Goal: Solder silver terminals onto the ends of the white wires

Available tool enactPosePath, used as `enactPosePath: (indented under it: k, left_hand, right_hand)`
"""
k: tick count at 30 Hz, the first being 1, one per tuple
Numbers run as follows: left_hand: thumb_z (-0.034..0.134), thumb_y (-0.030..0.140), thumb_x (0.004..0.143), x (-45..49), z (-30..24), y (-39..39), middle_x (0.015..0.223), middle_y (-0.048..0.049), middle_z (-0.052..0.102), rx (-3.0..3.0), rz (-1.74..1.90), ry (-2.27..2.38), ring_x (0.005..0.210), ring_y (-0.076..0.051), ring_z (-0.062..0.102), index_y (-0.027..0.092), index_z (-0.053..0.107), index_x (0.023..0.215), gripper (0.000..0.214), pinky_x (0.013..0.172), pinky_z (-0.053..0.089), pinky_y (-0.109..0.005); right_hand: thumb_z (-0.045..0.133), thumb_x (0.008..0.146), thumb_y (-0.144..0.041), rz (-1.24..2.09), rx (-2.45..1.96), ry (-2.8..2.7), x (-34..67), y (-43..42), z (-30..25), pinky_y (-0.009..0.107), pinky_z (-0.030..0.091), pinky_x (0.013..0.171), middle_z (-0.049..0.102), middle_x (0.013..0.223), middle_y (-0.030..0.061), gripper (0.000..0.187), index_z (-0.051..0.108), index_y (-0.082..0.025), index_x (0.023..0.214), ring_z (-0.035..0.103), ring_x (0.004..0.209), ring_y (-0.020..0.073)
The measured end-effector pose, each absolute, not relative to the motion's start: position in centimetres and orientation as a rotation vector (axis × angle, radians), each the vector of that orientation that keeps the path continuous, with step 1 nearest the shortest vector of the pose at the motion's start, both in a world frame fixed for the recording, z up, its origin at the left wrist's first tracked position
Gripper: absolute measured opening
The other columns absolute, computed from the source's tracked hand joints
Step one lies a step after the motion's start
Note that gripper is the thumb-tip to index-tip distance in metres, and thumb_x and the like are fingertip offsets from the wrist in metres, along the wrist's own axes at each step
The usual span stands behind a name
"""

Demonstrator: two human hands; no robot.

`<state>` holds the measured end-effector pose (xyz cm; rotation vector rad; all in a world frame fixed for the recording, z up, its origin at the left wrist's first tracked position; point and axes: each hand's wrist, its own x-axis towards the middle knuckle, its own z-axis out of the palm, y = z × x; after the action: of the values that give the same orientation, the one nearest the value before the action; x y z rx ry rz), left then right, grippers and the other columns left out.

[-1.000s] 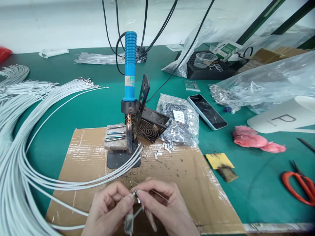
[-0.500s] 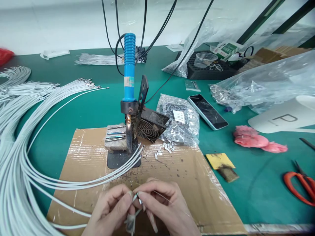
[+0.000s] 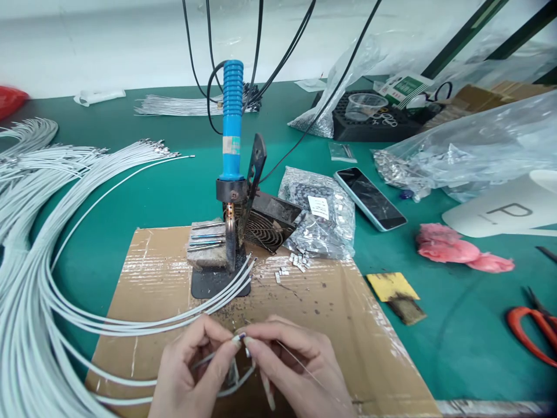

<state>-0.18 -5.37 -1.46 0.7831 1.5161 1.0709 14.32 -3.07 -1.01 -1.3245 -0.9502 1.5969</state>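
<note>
My left hand (image 3: 194, 368) is closed, thumb and forefinger pinching the end of a white cable (image 3: 237, 383) that loops below the fingers. My right hand (image 3: 300, 363) is closed too, its fingertips meeting the left ones at the small, dark-and-white cable tip (image 3: 239, 337). A thin wire (image 3: 300, 364) runs from the right fingers back across that hand. Below the right thumb tip a small shiny piece shows, too small to name. Beyond the hands a blue-handled soldering iron (image 3: 232, 116) stands upright in a black stand (image 3: 206, 283), tip down.
Cardboard (image 3: 143, 273) lies under the hands. Bundled white cables (image 3: 26, 325) fill the left side, several ends reaching the stand. Behind are a small fan (image 3: 267, 223), loose metal pieces (image 3: 300, 261), a parts bag (image 3: 319, 232) and a phone (image 3: 372, 197). Scissors (image 3: 528, 334) lie right.
Both hands have shifted slightly; the left fingers have turned and moved up against the right fingertips. The cable tip now lies between them, and the cable loop below shows more.
</note>
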Motion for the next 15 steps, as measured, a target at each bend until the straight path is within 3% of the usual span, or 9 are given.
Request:
enactPosePath:
  k: [8,15]
  left_hand:
    - [0.086,0.035,0.075,0.0,-2.0,-5.8,0.057,0.0018,0.066,0.919,1.153,1.598,0.055,-0.013,0.056,0.02,0.072,0.064,0.023,0.056,0.044,-0.019]
    - [0.086,0.054,0.074,0.4,-2.6,-6.1,0.056,0.0022,0.065,0.812,1.187,1.542,0.053,-0.01,0.053,0.019,0.071,0.065,0.039,0.053,0.042,-0.017]
  right_hand:
    - [0.086,0.076,-0.033,1.615,-1.304,-0.934,14.5,-3.2,-1.5,0.02,0.045,0.053,0.061,0.065,0.0012,0.011,0.087,-0.022,0.076,0.056,0.058,0.0113]
    - [0.093,0.069,-0.044,1.696,-1.165,-0.655,13.8,-3.7,-2.7,0.019,0.043,0.046,0.06,0.063,-0.0002,0.023,0.086,-0.022,0.07,0.052,0.049,0.0082]
